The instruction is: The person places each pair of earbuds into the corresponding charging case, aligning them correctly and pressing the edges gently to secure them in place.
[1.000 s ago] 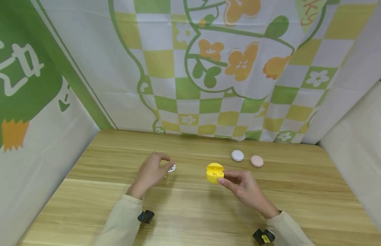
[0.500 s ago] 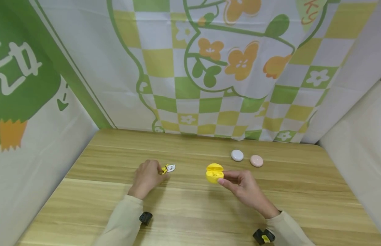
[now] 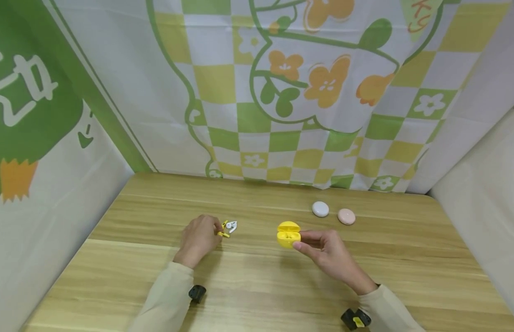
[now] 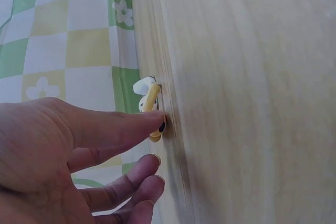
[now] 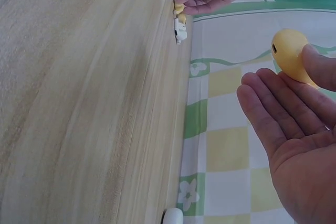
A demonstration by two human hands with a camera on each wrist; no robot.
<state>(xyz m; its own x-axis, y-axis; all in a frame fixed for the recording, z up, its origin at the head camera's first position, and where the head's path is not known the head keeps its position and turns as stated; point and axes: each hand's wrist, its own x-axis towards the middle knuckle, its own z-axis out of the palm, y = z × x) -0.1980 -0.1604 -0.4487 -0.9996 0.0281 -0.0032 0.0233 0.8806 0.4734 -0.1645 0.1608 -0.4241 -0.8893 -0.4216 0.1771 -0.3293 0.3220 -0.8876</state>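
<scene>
Left hand (image 3: pixel 198 239): near the middle of the counter (image 3: pixel 257 286), toward the left edge; fingers (image 4: pixel 123 124) pinching a yellow earbud (image 3: pixel 221 230) that lies on the wood. White earbud (image 3: pixel 231 225): just beside the yellow one, on its far side, apparently touching it. Right hand (image 3: pixel 329 253): at the counter's centre; thumb and fingers grasping an open yellow earbud case (image 3: pixel 288 234), lid up, held close over the wood. White case (image 3: pixel 320 209) and pink case (image 3: pixel 346 216): closed, side by side toward the back edge, right of centre, apart from both hands
</scene>
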